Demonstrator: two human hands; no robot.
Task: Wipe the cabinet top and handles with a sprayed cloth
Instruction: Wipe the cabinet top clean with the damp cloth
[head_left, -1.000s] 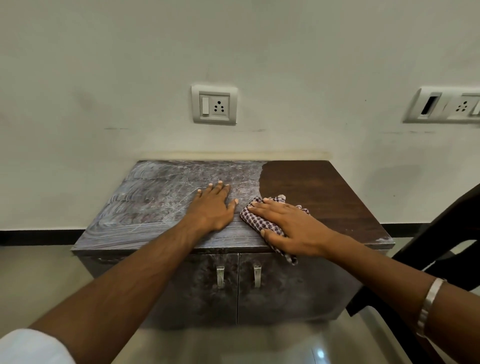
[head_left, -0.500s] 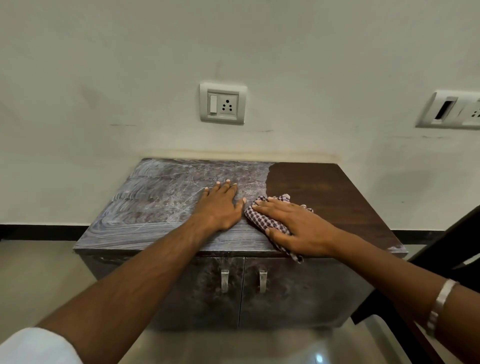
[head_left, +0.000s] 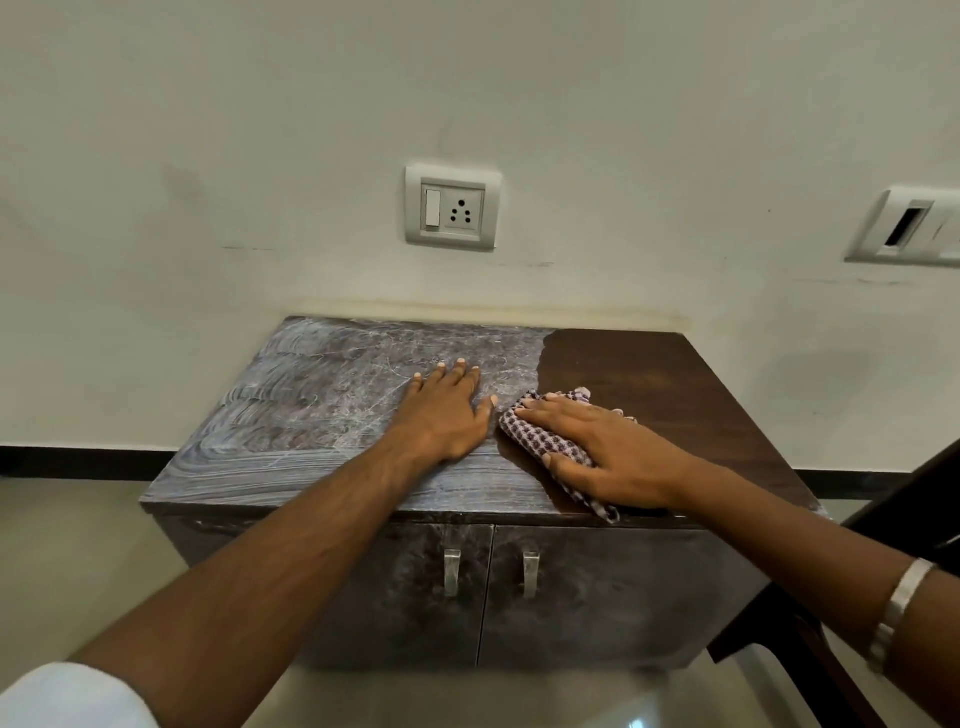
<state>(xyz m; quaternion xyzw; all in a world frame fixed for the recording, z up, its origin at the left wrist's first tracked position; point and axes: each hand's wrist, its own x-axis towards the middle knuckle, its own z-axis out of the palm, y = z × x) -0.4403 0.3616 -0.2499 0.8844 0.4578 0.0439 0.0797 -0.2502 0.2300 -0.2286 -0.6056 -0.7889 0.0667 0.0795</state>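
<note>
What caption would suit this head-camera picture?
Right hand presses a checked cloth on the half-wiped cabinet top; left hand rests flat beside it.

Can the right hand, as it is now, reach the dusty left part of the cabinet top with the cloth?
Probably not directly: the left hand lies flat on the cabinet top right beside the cloth under the right hand, blocking its way left.

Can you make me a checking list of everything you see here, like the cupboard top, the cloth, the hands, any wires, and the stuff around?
Surface: cabinet top dusty grey with swirl marks at left; right part clean dark brown.
Job's things: checked cloth flat on top; two metal handles on the doors, untouched.
Clutter: nothing seen.
Hands: left hand flat on dusty part; right hand presses the cloth.
Cables: nothing seen.
Surroundings: wall socket, second wall plate, dark chair at right.
</note>
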